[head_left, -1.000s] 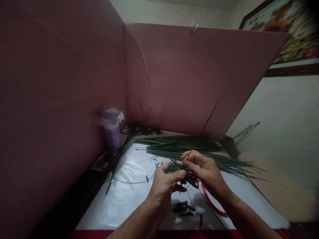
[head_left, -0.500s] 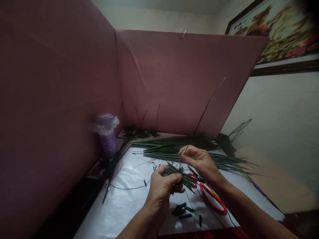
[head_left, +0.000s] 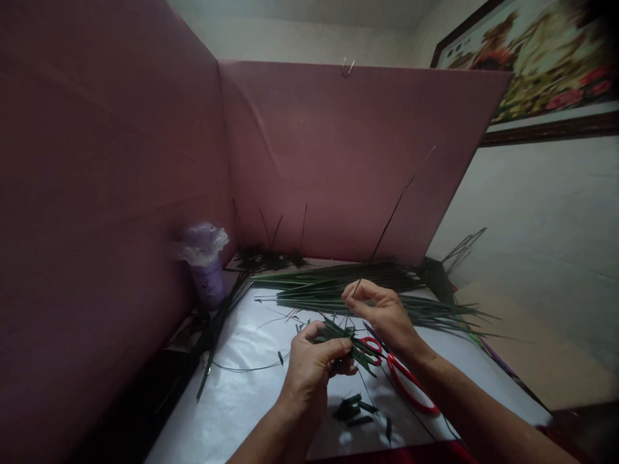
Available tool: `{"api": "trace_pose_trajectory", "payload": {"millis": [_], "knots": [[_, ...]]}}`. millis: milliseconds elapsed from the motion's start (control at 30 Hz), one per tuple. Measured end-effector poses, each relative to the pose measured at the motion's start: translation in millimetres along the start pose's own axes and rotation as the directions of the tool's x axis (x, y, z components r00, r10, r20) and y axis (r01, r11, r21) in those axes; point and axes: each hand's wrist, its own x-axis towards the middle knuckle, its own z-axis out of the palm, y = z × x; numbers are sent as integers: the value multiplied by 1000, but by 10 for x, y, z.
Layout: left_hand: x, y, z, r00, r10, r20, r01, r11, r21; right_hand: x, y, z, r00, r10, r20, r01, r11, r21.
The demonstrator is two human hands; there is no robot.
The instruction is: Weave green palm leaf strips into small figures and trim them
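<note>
My left hand (head_left: 316,357) is closed around a bundle of folded green leaf strips (head_left: 365,354), its thumb pressing on their middle. Just above and to the right, my right hand (head_left: 384,312) pinches a long thin dark stem (head_left: 396,206) that slants up toward the back panel. The stem's lower end runs down to the bundle; how it joins there I cannot make out. Red-handled scissors (head_left: 411,390) lie on the white sheet, partly behind my right forearm. Several short cut leaf pieces (head_left: 355,410) rest below the bundle.
Long green leaves (head_left: 314,296) lie across the back of the white sheet (head_left: 242,386). At the left stands a purple container (head_left: 209,277) wrapped in clear plastic, beside thin dark stems (head_left: 217,335). Pink panels (head_left: 338,161) rise at the left and back.
The right hand and its stem have shifted very slightly left and down. The left hand keeps its hold on the leaf bundle. The whole view has moved a little.
</note>
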Motion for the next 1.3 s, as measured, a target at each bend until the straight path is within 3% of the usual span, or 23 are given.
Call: {"api": "trace_pose_trajectory", "payload": {"millis": [167,300,433,567,733,833,933,1033,1133,1200,1300], "knots": [[8,-11,-11,1000,-10,1,10,1000,7,25,2,-6,1000,-16,-26,16,1000,-10],[18,-32,-11,999,-32,-15,31,999,-31,37,20,-25,996,76,-41,-73,994,78],[15,-74,-14,999,-41,8,41,998,-57,5,24,-41,986,161,49,-166,978,123],[-10,-88,-22,999,-19,41,21,999,-40,-11,36,-67,935,309,174,-347,896,276],[-57,-50,-10,994,1,113,2,1000,-26,5,83,-89,881,445,161,-469,775,424],[-68,-39,-10,996,8,86,-10,1000,14,-28,92,-80,840,509,189,-534,710,460],[-70,-16,-21,988,152,-37,-146,981,131,-79,110,-61,788,576,218,-600,640,480],[-86,31,-25,888,439,-135,-360,848,388,-129,121,-37,739,630,238,-651,580,489],[-109,61,-24,783,622,15,-512,630,583,-183,84,-14,686,690,232,-691,517,504],[-116,54,-26,779,617,108,-539,573,617,-223,46,-2,653,727,212,-698,468,542],[-111,30,-33,837,536,107,-485,639,597,-274,30,7,630,739,239,-708,421,566]]}}
